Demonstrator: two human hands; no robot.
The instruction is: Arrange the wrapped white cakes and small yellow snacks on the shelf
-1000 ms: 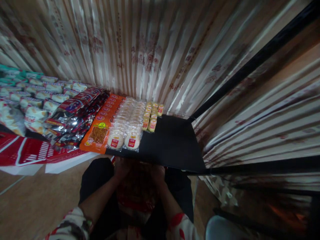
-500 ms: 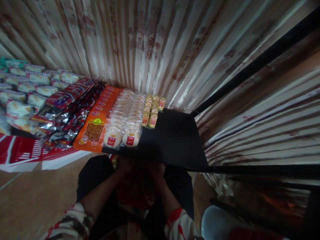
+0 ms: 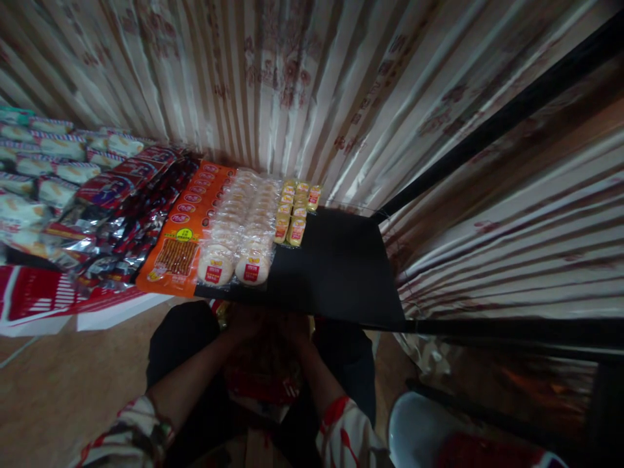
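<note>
Both hands are low between my knees, in the shade under the shelf's front edge. My left hand (image 3: 246, 322) is over the upper left of a dark red box or bag (image 3: 263, 380), and its fingers are too dark to make out. Beside it, my right hand (image 3: 295, 328) is over the same container, its fingers hidden in shadow too. Small gold-wrapped packs (image 3: 223, 314) show at the container's left edge. On the black shelf (image 3: 336, 266) above are rows of gold-wrapped snacks (image 3: 296, 229) and round white crackers (image 3: 252, 268) in clear wrap.
Left of the crackers lie an orange snack packet (image 3: 170, 263), dark red packets (image 3: 131, 195) and white wrapped snacks (image 3: 63, 146). A pleated curtain (image 3: 205, 78) hangs behind, and a black bar (image 3: 487, 123) slants at right. A pale bucket-like thing (image 3: 414, 426) stands low right.
My right hand has shifted slightly left, closer to my left hand. The view has moved a little; the snacks on the shelf look the same.
</note>
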